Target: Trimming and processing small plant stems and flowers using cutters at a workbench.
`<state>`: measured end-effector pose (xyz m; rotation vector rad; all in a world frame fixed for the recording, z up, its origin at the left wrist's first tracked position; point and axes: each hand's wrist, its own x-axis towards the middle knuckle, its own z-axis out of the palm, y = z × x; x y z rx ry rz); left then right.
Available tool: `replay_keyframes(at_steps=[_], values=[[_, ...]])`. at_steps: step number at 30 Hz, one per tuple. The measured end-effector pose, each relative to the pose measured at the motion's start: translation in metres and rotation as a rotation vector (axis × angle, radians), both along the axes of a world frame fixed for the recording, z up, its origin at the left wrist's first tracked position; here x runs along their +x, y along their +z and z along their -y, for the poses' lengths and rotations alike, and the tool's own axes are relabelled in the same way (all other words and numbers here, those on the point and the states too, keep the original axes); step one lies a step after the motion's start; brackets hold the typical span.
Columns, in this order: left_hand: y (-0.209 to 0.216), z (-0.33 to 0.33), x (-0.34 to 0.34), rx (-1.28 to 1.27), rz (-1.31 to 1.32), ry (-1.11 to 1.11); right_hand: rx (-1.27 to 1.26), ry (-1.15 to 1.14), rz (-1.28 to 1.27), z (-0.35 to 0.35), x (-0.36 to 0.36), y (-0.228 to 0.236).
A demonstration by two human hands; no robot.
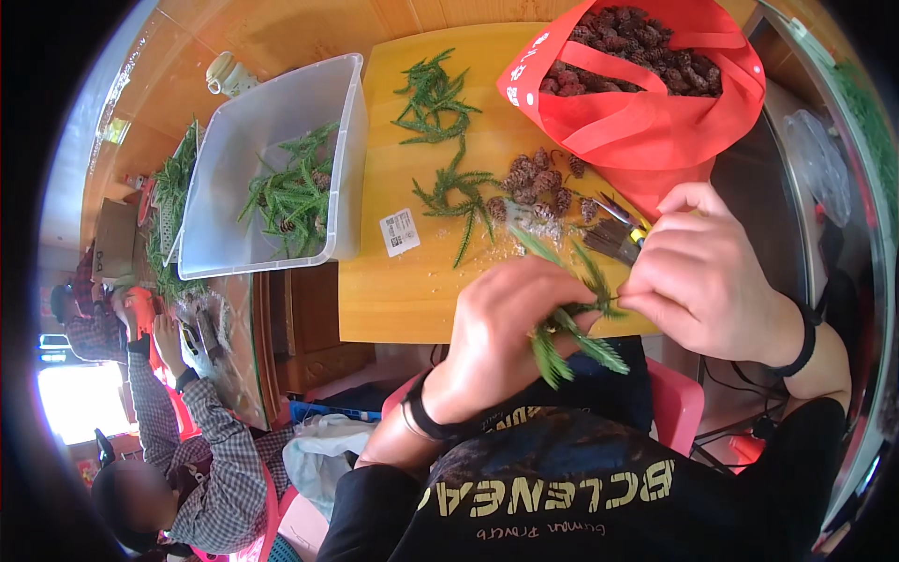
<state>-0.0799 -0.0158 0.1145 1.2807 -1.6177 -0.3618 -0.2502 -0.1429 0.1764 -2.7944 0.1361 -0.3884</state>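
Note:
My left hand point(515, 314) is closed around a green artificial pine sprig point(599, 348), its needled tips sticking out on both sides of the fingers. My right hand point(698, 272) is closed in a pinch at the sprig's right-hand end; any thin wire there is too small to make out. Just beyond the hands lie a tool with yellow handles point(640, 231) and a bundle of dark thin wires point(611, 241). A small heap of brown pine cones point(536, 180) sits past them. Loose green sprigs point(456, 194) spread over the yellow table point(393, 304).
A red bag point(646, 126) full of pine cones stands at the far right. On the left, a clear plastic bin point(351, 178) holds sprigs with cones. A white label point(399, 232) lies on the table. A co-worker in a checked shirt point(229, 487) works at another table on the left.

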Motion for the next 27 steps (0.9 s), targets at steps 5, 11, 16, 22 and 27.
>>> replay_keyframes(at_steps=[5,11,16,22,27], values=[[-0.008,0.0,-0.005,-0.17,0.161,0.097,0.388,-0.07,-0.118,0.006,-0.001,-0.005],[-0.018,-0.006,0.011,0.379,-0.803,-0.119,0.133,-0.421,-0.191,0.034,-0.044,-0.077],[-0.028,-0.006,0.013,0.461,-1.084,-0.209,0.241,-0.573,-0.244,0.037,-0.073,-0.139],[-0.028,-0.007,0.013,0.508,-1.178,-0.24,0.218,-0.561,-0.219,0.042,-0.074,-0.148],[-0.025,-0.008,0.013,0.512,-1.118,-0.295,0.395,-0.512,-0.168,0.056,-0.072,-0.155]])
